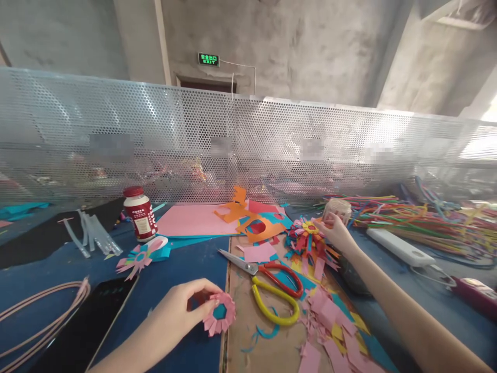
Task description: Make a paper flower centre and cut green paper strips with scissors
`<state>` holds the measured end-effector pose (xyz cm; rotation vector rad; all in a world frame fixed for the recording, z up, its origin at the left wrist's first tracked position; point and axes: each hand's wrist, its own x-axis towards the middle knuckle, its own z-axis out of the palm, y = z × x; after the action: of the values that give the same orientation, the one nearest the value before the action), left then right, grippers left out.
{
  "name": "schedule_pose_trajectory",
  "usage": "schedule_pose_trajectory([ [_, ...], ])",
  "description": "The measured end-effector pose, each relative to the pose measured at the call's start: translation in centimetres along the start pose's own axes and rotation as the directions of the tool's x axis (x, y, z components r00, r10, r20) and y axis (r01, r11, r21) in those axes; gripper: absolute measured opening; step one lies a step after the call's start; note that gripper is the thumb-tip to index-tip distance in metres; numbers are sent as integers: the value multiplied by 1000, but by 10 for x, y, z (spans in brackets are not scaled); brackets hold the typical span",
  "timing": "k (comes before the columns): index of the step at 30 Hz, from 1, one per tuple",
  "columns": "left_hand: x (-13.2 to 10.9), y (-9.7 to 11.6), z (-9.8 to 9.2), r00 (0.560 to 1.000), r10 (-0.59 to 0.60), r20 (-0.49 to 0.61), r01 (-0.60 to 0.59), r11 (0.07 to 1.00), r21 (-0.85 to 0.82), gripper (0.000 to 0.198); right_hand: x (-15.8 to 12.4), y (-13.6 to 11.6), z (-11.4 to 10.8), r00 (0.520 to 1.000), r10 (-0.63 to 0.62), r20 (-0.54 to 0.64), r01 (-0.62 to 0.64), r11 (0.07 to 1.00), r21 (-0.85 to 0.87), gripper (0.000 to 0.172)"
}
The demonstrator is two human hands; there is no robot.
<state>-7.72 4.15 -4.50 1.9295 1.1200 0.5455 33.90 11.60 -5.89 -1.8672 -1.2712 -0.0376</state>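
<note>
1. While the left hand [182, 305] pinches a pink paper ring [230, 312] between thumb and fingers above the near table [171, 269], the right hand [337, 230] is well apart, reaching far right.
2. Its fingertips are beside a pile of paper flowers [309, 229] and a clear jar [338, 206]; I cannot tell whether they grip anything.
3. Being thin folded paper, the ring should be feather-light, fairly springy and easily crushed; its band seems the best hold, pinched gently, sparing the fringed edge.
4. Between the hands, scissors [251, 269] lie open, near pink scraps [328, 313] on the right.
5. Farther off are a pink sheet [194, 220] and, left, a red-lidded bottle [142, 220].
</note>
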Motion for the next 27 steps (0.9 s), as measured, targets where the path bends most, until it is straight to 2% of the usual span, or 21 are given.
schedule_pose_trajectory([
  [1, 0, 0, 0, 1000, 3, 3, -3, 1000, -15, 26, -4, -4, -4, 1000, -16, -10, 15, 998, -60, 80],
  [3, -1, 1, 0, 1000, 9, 11, -9, 999, -42, 27, -14, -16, -11, 988, -145, 58, 155, 956, -247, 75],
  [4, -1, 1, 0, 1000, 9, 15, -8, 999, -51, 27, -21, -22, -14, 957, -240, 163, 282, 898, -337, 70],
  [5, -1, 1, 0, 1000, 7, 17, -7, 999, -53, 28, -27, -27, -15, 907, -299, 298, 400, 833, -382, 68],
  [7, -1, 2, 0, 1000, 1, 12, -1, 999, -33, 27, -38, -32, -12, 809, -298, 506, 523, 757, -391, 71],
  [8, -1, 3, 0, 1000, -1, 8, 1, 1000, -19, 27, -42, -32, -8, 773, -297, 560, 561, 733, -386, 70],
  [10, -1, 4, 0, 1000, -4, 10, 4, 1000, -2, 26, -43, -27, 1, 747, -338, 572, 614, 681, -399, 60],
  [13, -1, 5, 1, 1000, -3, 14, 3, 1000, 9, 26, -34, -14, 13, 772, -417, 479, 626, 627, -464, 45],
  [15, -1, 6, 1, 1000, -2, 14, 2, 1000, 14, 25, -27, -12, 14, 781, -429, 453, 620, 619, -482, 46],
  [18, -1, 6, 1, 1000, -13, 10, 13, 999, 39, 26, -26, -21, 2, 796, -406, 449, 598, 642, -480, 56],
  [21, -1, 8, 1, 999, -30, 13, 29, 996, 85, 27, -41, -39, -21, 805, -363, 469, 567, 703, -428, 47],
  [22, -1, 10, 0, 999, -34, 18, 32, 995, 95, 27, -50, -44, -28, 777, -362, 514, 584, 719, -377, 43],
  [23, -1, 11, 0, 999, -37, 23, 35, 994, 100, 27, -60, -47, -33, 707, -391, 590, 635, 718, -285, 43],
  [24, -1, 13, 0, 999, -40, 31, 37, 994, 99, 27, -70, -48, -37, 662, -389, 641, 645, 730, -224, 44],
  [25, -2, 14, 0, 998, -43, 38, 39, 995, 95, 26, -80, -47, -39, 665, -353, 659, 625, 746, -232, 43],
  [27, -2, 15, 1, 998, -34, 52, 29, 996, 88, 26, -96, -40, -37, 725, -313, 613, 591, 741, -320, 46],
])
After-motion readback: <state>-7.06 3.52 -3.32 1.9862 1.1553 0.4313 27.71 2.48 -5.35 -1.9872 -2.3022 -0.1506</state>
